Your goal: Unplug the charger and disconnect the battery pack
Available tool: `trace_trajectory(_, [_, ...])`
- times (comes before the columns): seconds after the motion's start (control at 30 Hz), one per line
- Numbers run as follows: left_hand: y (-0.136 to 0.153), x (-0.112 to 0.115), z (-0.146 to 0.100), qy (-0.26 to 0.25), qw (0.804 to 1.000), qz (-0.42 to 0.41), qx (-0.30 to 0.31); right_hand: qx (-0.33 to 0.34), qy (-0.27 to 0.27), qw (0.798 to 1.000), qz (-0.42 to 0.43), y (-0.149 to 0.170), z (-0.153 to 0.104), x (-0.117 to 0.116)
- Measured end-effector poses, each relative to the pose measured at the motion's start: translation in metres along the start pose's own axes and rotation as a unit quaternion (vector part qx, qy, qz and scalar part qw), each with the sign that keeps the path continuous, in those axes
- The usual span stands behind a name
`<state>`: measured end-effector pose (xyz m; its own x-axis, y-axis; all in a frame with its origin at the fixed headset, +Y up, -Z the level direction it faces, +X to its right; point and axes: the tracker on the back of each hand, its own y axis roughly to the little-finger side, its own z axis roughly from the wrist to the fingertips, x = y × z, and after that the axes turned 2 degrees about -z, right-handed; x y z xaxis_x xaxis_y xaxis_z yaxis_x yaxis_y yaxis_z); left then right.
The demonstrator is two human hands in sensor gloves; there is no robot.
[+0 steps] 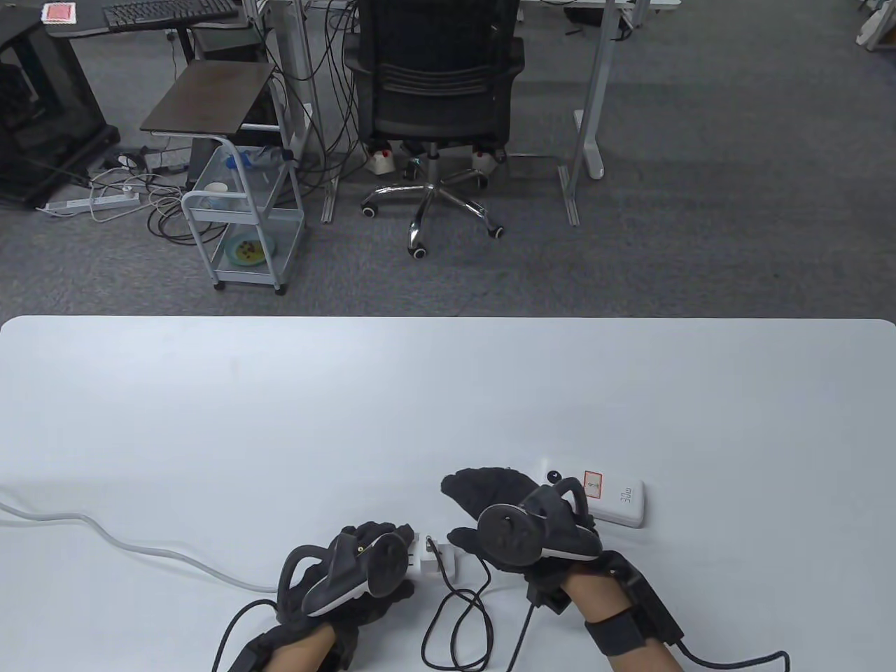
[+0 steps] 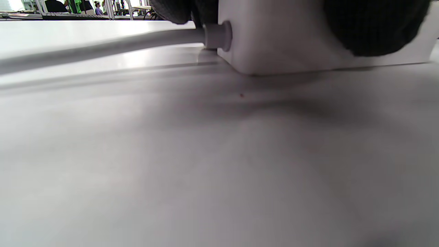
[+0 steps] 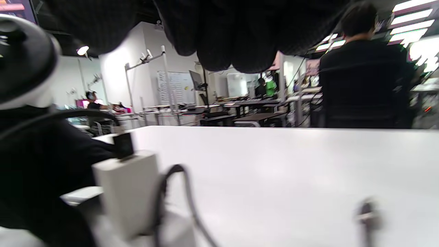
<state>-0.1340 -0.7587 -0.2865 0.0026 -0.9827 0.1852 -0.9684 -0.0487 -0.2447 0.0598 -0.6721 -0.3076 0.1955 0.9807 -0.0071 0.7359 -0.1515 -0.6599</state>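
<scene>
A white power strip (image 2: 291, 41) with a grey cord (image 1: 140, 547) lies at the table's front edge. My left hand (image 1: 364, 570) grips it from above, with gloved fingers (image 2: 370, 27) on its top. A white charger (image 1: 432, 558) stands at the strip's right end, also in the right wrist view (image 3: 127, 192). I cannot tell whether its prongs sit in the socket. Its black cable (image 1: 455, 616) loops toward me. My right hand (image 1: 514, 521) hovers just right of the charger, fingers loose, holding nothing. The white battery pack (image 1: 619, 500) lies partly under that hand.
A blurred cable end (image 3: 367, 212) lies on the white table (image 1: 350, 406) ahead of my right hand. Glove wires (image 1: 728, 659) trail off the front edge. An office chair (image 1: 437, 105) and a small cart (image 1: 241, 210) stand on the floor beyond the table.
</scene>
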Motion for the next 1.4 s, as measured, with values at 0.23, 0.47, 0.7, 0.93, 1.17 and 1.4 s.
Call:
trace_trajectory(0.23, [-0.001, -0.001, 0.001, 0.010, 1.000, 0.002, -0.006, -0.007, -0.083, 0.984, 0.160, 0.006, 0.005, -0.042])
trace_trajectory(0.47, [-0.002, -0.001, 0.000, 0.007, 1.000, 0.004, -0.005, -0.013, -0.093, 0.971, 0.222, 0.015, 0.004, -0.057])
trace_trajectory(0.7, [-0.002, 0.000, 0.000, 0.004, 1.000, 0.009, -0.005, -0.011, -0.093, 0.971, 0.221, 0.013, 0.004, -0.065])
trace_trajectory(0.93, [-0.003, 0.000, -0.001, 0.001, 1.000, 0.013, -0.006, -0.005, -0.108, 0.965, 0.239, 0.015, 0.003, -0.065])
trace_trajectory(1.17, [-0.005, 0.000, -0.002, -0.004, 1.000, 0.020, -0.008, -0.022, -0.070, 0.984, 0.161, 0.002, 0.003, -0.067])
trace_trajectory(1.4, [-0.004, 0.003, -0.005, -0.022, 1.000, 0.003, -0.004, -0.041, -0.020, 0.990, 0.131, -0.001, 0.002, -0.070])
